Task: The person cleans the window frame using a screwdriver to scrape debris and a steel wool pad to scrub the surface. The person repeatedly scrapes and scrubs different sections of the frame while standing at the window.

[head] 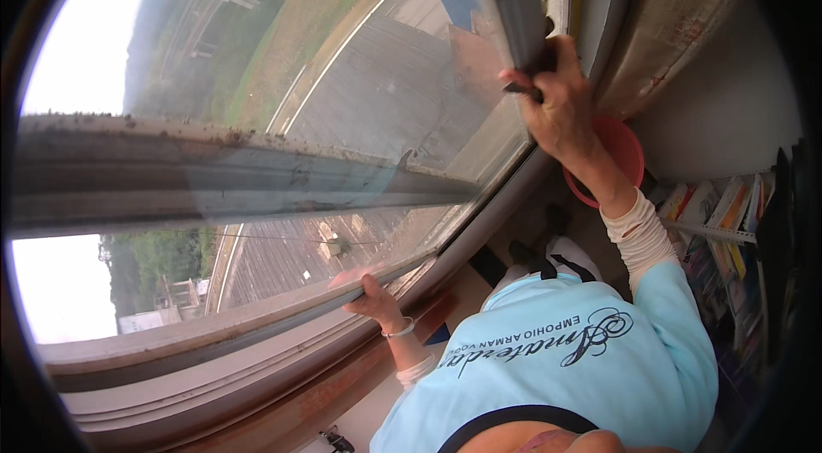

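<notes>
A glass window sash (pixel 385 87) with a grey frame fills the left and upper middle of the head view. At its upper right upright, my right hand (pixel 562 96) is closed around a small dark object (pixel 525 91), against the frame's edge; its kind is unclear. Lower down, my left hand (pixel 376 305) grips the sash's lower rail (pixel 308 312), thumb on the near side and fingers partly seen through the glass. Dirt specks mark the horizontal grey frame bar (pixel 212 164).
A red bucket (pixel 616 157) stands below my right forearm. On the right, a white wire rack (pixel 713 229) holds papers or booklets. The window sill (pixel 270 389) runs along the lower left. Outside lie a roof, a road and greenery.
</notes>
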`<act>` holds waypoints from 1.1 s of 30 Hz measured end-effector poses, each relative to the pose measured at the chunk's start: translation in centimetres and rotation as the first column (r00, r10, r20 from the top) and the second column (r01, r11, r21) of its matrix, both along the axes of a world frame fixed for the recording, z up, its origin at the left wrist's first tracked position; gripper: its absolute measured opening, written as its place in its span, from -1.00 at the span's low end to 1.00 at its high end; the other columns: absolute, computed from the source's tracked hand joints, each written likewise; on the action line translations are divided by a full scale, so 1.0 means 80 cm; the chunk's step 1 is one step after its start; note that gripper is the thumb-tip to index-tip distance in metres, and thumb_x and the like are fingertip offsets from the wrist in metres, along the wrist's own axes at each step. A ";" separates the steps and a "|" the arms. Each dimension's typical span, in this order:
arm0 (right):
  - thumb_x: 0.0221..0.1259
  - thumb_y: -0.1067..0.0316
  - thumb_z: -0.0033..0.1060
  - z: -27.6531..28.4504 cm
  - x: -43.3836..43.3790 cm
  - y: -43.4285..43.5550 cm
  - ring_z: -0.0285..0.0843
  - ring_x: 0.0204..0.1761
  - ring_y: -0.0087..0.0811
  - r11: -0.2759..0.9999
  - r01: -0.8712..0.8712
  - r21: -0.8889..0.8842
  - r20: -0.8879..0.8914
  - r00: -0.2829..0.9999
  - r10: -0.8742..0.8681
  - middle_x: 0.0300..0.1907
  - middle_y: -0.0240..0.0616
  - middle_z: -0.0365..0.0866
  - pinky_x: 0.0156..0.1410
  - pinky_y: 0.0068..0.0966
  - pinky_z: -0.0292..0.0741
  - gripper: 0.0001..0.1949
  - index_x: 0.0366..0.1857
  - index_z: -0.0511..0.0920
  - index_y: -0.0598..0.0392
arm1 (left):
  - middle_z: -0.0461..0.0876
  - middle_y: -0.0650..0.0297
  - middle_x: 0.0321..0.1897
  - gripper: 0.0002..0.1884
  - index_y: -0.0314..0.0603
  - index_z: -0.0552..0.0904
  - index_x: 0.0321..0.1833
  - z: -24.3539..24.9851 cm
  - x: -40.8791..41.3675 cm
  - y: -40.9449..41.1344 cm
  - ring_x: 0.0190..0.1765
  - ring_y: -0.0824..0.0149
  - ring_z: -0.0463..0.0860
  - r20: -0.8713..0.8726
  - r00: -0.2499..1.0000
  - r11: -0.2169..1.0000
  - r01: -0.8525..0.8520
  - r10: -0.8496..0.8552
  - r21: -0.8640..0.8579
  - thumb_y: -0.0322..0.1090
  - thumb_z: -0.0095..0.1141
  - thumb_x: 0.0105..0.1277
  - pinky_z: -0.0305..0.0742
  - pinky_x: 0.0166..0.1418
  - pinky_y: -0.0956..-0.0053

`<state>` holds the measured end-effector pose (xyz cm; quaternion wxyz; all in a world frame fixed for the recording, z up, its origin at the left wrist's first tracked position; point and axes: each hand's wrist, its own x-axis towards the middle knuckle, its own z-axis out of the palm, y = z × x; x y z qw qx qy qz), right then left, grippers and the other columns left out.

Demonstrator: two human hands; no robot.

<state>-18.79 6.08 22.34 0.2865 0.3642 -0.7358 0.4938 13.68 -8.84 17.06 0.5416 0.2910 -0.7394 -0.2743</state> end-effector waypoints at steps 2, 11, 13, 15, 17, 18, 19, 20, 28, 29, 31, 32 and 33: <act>0.06 0.07 0.41 0.002 0.026 -0.010 0.58 -0.47 -0.16 0.998 -0.038 0.049 -0.028 0.999 0.040 -0.19 -0.03 0.38 -0.39 -0.37 0.57 -0.62 -0.69 0.61 0.17 | 0.51 0.32 -0.53 -0.53 -0.20 0.45 -0.34 0.004 0.018 -0.005 -0.40 0.39 0.45 0.014 0.993 0.993 -0.116 0.116 0.015 0.15 0.01 0.34 0.35 -0.24 0.45; 0.03 0.00 0.40 0.013 0.014 0.000 0.49 -0.62 -0.27 0.995 -0.084 0.049 -0.101 0.991 0.088 -0.33 0.00 0.37 -0.50 -0.41 0.52 -0.51 -0.84 0.49 0.15 | 0.49 0.33 -0.43 -0.32 -0.11 0.44 -0.30 -0.006 0.030 -0.010 -0.28 0.42 0.48 -0.202 0.979 0.979 0.035 0.007 0.200 0.47 -0.26 0.29 0.44 -0.10 0.48; -0.01 0.06 0.44 0.016 -0.009 0.011 0.49 -0.60 -0.20 0.997 -0.011 0.073 -0.144 0.989 0.021 -0.37 -0.01 0.41 -0.51 -0.37 0.49 -0.57 -0.81 0.52 0.15 | 0.59 0.23 -0.26 -0.27 -0.19 0.50 -0.17 -0.015 0.009 -0.001 -0.11 0.33 0.54 -0.221 0.974 0.969 0.095 -0.044 0.228 0.48 -0.22 0.27 0.45 0.09 0.35; 0.00 0.14 0.45 0.009 -0.045 0.022 0.52 -0.57 -0.12 1.000 0.016 0.027 -0.158 0.987 -0.012 -0.35 0.00 0.45 -0.49 -0.33 0.49 -0.64 -0.75 0.56 0.16 | 0.61 0.16 -0.14 -0.21 -0.25 0.52 -0.07 -0.016 -0.043 0.016 -0.01 0.26 0.57 -0.272 0.962 0.962 0.108 -0.037 0.251 0.49 -0.20 0.25 0.46 0.18 0.25; 0.02 0.23 0.43 0.007 -0.074 0.035 0.55 -0.51 -0.08 0.987 0.135 0.086 -0.152 0.981 -0.121 -0.34 -0.01 0.48 -0.45 -0.28 0.51 -0.74 -0.66 0.62 0.16 | 0.55 0.11 0.06 -0.13 -0.29 0.47 0.15 -0.010 -0.084 0.035 0.15 0.20 0.51 -0.269 0.953 0.939 0.212 -0.138 0.272 0.50 -0.19 0.22 0.37 0.32 0.19; 0.05 0.30 0.43 0.022 -0.078 0.043 0.60 -0.40 -0.06 0.982 0.153 0.112 -0.079 0.986 -0.145 -0.26 -0.05 0.59 -0.37 -0.26 0.52 -0.74 -0.60 0.58 0.25 | 0.43 0.11 0.21 -0.10 -0.28 0.36 0.29 -0.024 -0.082 0.036 0.25 0.20 0.41 -0.309 0.943 0.912 0.233 -0.126 0.339 0.48 -0.20 0.24 0.29 0.39 0.19; 0.03 0.30 0.44 0.021 -0.095 0.049 0.56 -0.46 -0.06 0.983 0.171 0.066 -0.125 0.979 -0.162 -0.31 -0.04 0.57 -0.39 -0.24 0.47 -0.75 -0.59 0.59 0.24 | 0.40 0.12 0.24 -0.12 -0.28 0.35 0.30 -0.028 -0.094 0.041 0.27 0.20 0.39 -0.334 0.936 0.912 0.228 -0.109 0.342 0.46 -0.19 0.26 0.27 0.40 0.18; 0.02 0.30 0.45 0.019 -0.109 0.050 0.53 -0.47 -0.06 0.974 0.211 0.076 -0.150 0.969 -0.198 -0.31 -0.03 0.56 -0.39 -0.22 0.45 -0.75 -0.60 0.58 0.24 | 0.37 0.12 0.27 -0.13 -0.27 0.33 0.31 -0.033 -0.107 0.046 0.29 0.20 0.37 -0.358 0.929 0.911 0.223 -0.091 0.346 0.44 -0.18 0.28 0.25 0.41 0.17; 0.00 0.35 0.45 0.022 -0.132 0.053 0.47 -0.43 0.00 0.938 0.341 0.059 -0.253 0.914 -0.317 -0.32 0.01 0.50 -0.35 -0.18 0.43 -0.74 -0.61 0.54 0.26 | 0.39 0.12 0.15 -0.39 -0.29 0.34 0.24 -0.065 -0.116 0.046 0.20 0.23 0.39 -0.094 0.995 0.983 0.001 0.016 0.184 0.17 -0.17 0.44 0.29 0.31 0.26; 0.01 0.33 0.44 0.019 -0.135 0.055 0.46 -0.42 0.02 0.930 0.360 0.072 -0.264 0.906 -0.330 -0.32 0.02 0.50 -0.33 -0.18 0.42 -0.74 -0.60 0.53 0.27 | 0.37 0.13 0.13 -0.39 -0.27 0.34 0.23 -0.073 -0.117 0.047 0.21 0.24 0.37 -0.171 0.985 0.961 0.047 0.001 0.273 0.18 -0.15 0.43 0.27 0.32 0.28; 0.10 0.19 0.40 0.001 -0.153 0.062 0.46 -0.36 0.08 0.921 0.372 0.114 -0.248 0.908 -0.337 -0.31 0.03 0.50 -0.28 -0.17 0.42 -0.65 -0.57 0.52 0.29 | 0.36 0.14 0.11 -0.39 -0.26 0.35 0.21 -0.070 -0.125 0.053 0.21 0.24 0.36 -0.302 0.952 0.911 0.164 -0.046 0.378 0.17 -0.08 0.40 0.25 0.34 0.30; 0.17 0.05 0.33 0.005 -0.151 0.056 0.46 -0.34 0.07 0.921 0.370 0.125 -0.197 0.919 -0.342 -0.37 0.03 0.49 -0.27 -0.20 0.42 -0.57 -0.53 0.54 0.31 | 0.36 0.13 0.10 -0.40 -0.28 0.36 0.19 -0.067 -0.128 0.056 0.21 0.24 0.37 -0.352 0.932 0.886 0.231 -0.083 0.401 0.15 -0.03 0.38 0.23 0.34 0.31; 0.24 -0.13 0.18 0.000 -0.162 0.064 0.48 -0.33 0.05 0.890 0.402 0.214 -0.112 0.915 -0.387 -0.38 0.03 0.53 -0.24 -0.22 0.43 -0.46 -0.47 0.56 0.31 | 0.36 0.10 0.13 -0.33 -0.33 0.35 0.21 -0.067 -0.126 0.051 0.22 0.22 0.37 -0.353 0.915 0.877 0.325 -0.197 0.353 0.18 0.02 0.34 0.22 0.35 0.30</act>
